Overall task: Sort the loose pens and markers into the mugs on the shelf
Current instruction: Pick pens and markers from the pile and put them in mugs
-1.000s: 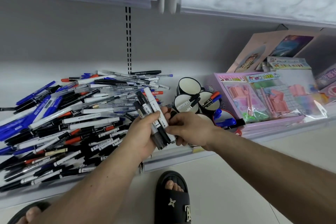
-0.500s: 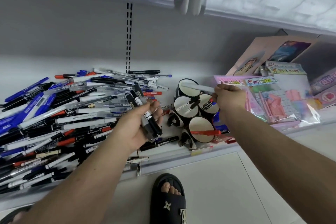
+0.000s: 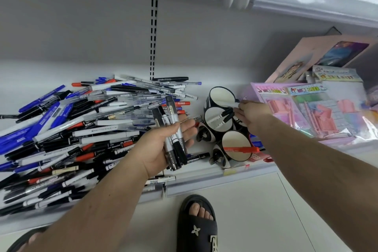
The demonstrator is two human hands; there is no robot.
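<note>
Moved since half a second ago: right hand [image 3: 252, 115] down at the far mug [image 3: 221, 96], pinching a white marker [image 3: 230, 104] at its rim. No label legible. Left hand [image 3: 163, 145], palm up beside the pile [image 3: 71, 133], gripping a marker bundle [image 3: 171, 129]. Other mugs [image 3: 235, 145] just beside, on the shelf [image 3: 204, 182].

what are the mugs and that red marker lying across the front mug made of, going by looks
Mugs: probably glazed ceramic, with a glossy white inside, dark outside and thick rounded rims.
Red marker: likely plastic, a smooth, evenly coloured barrel with a faint sheen; it cannot be confirmed from this view.
</note>
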